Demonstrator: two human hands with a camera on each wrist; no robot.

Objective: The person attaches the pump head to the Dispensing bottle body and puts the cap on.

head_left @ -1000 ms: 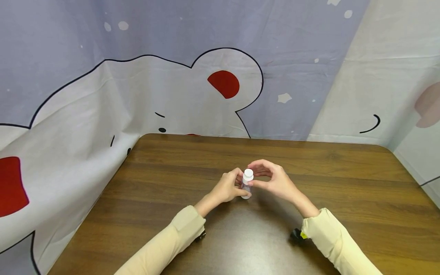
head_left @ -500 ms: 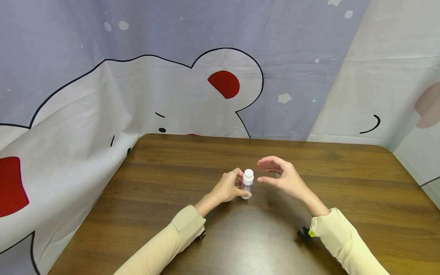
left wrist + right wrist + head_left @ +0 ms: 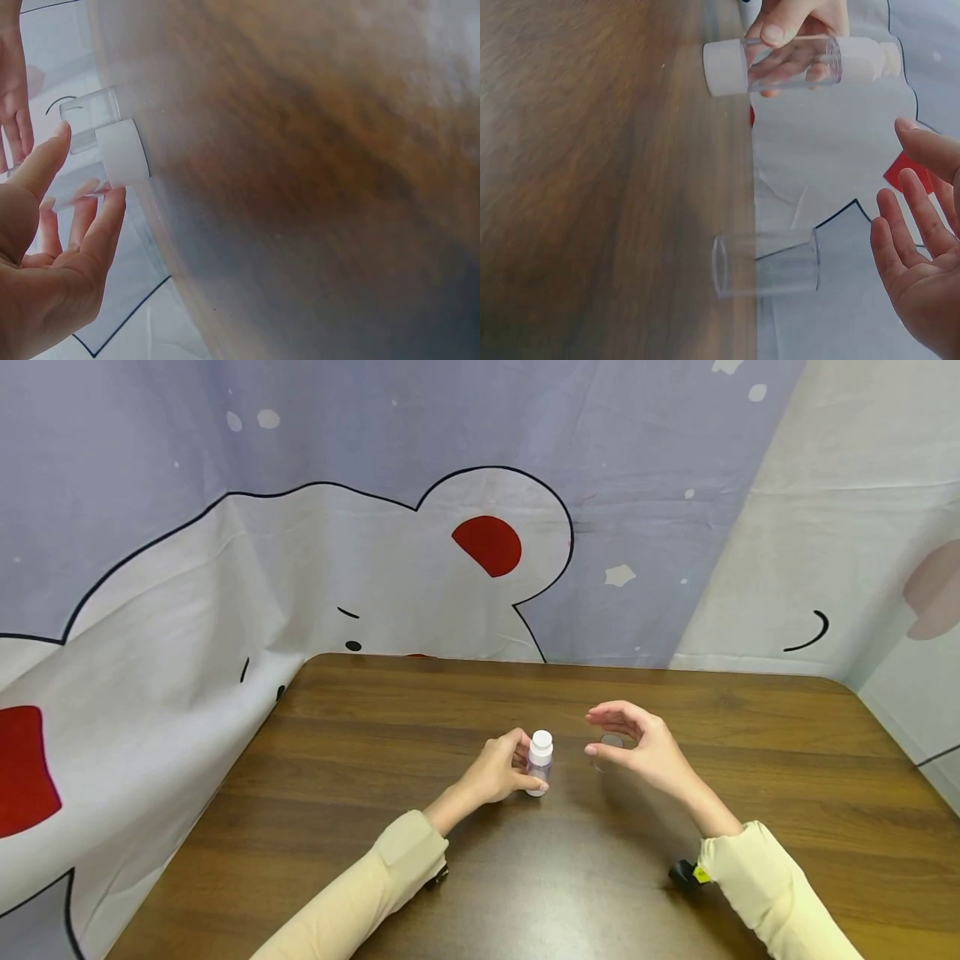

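Note:
My left hand [image 3: 495,766] grips a small upright bottle [image 3: 540,750] on the table, thumb on the near side and fingers behind. The bottle has a clear body, a white base [image 3: 726,67] and a white stepped top [image 3: 870,58]. To its right my right hand [image 3: 651,752] hovers with fingers loosely bent and nothing between them. A clear, cup-like cap [image 3: 787,262] stands upright on the table, partly behind the right hand in the head view. The left wrist view also shows the cap [image 3: 91,111] beyond the bottle.
The brown wooden table [image 3: 390,710] has rounded far corners. Patterned fabric [image 3: 637,510] hangs along its back and sides. A dark wrist device [image 3: 684,875] with a yellow patch sits under the right sleeve.
My right hand has drawn away from the bottle's top and moved to the right, bringing the clear cap into view. My left hand and the bottle have stayed in place.

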